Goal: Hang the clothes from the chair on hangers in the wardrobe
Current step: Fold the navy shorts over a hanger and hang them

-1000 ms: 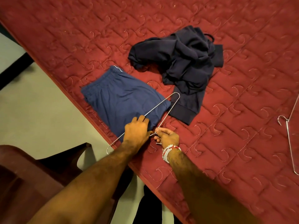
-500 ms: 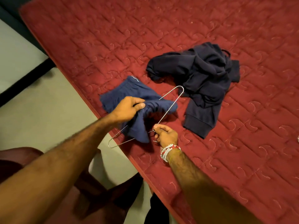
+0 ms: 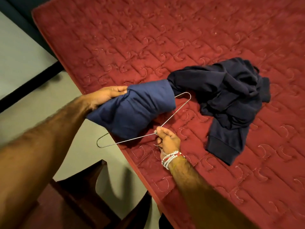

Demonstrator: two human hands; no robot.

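One shorts (image 3: 132, 111), one dark garment (image 3: 227, 100), one hanger (image 3: 173, 114) (wire)

Over the bed (image 3: 148, 38) are two garments, shorts (image 3: 135, 111) and a dark one (image 3: 222, 96), one hanger (image 3: 175, 113) and two hands, left hand (image 3: 105, 96) and right hand (image 3: 168, 142); one chair (image 3: 74, 195) stands beside it.

In front of you, the red quilted mattress (image 3: 181, 38) is carrying one crumpled dark navy garment (image 3: 231, 96).
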